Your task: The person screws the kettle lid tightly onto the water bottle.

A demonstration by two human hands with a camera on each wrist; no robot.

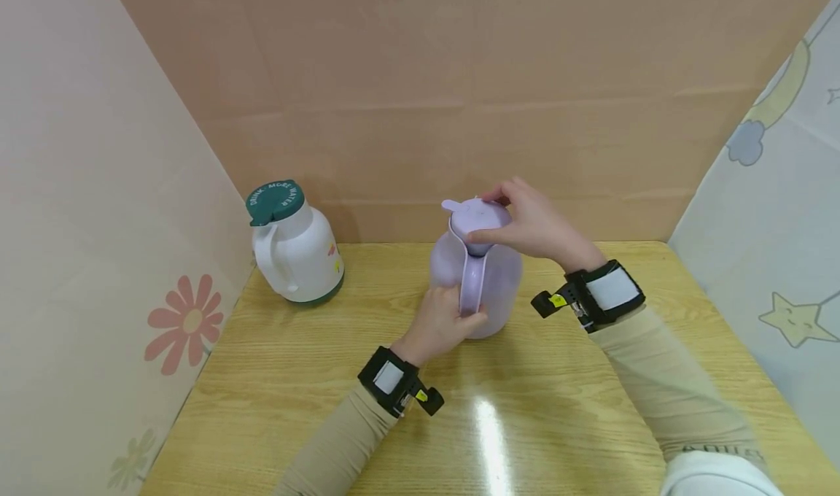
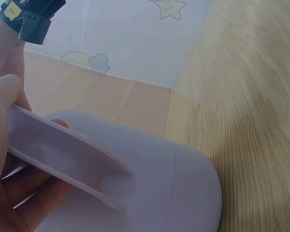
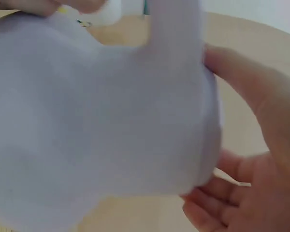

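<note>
at frame centre i see my left hand (image 1: 441, 322) wrapped round the lilac jug (image 1: 497, 277) handle (image 1: 472, 284), my right hand (image 1: 534, 226) clasping its lid (image 1: 477, 219).

Two jugs are standing on the bench (image 1: 590, 423): one lilac jug (image 1: 502, 281) and one white jug (image 1: 308, 259) with a green lid (image 1: 275, 200). Two hands are showing, the left hand (image 1: 436, 324) and the right hand (image 1: 534, 226), each wearing one black wrist strap.

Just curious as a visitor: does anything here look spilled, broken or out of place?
Nothing stands out. The lilac jug stands upright on the table, left hand on its handle, right hand on its lid. The white jug also stands upright, lid on.
</note>
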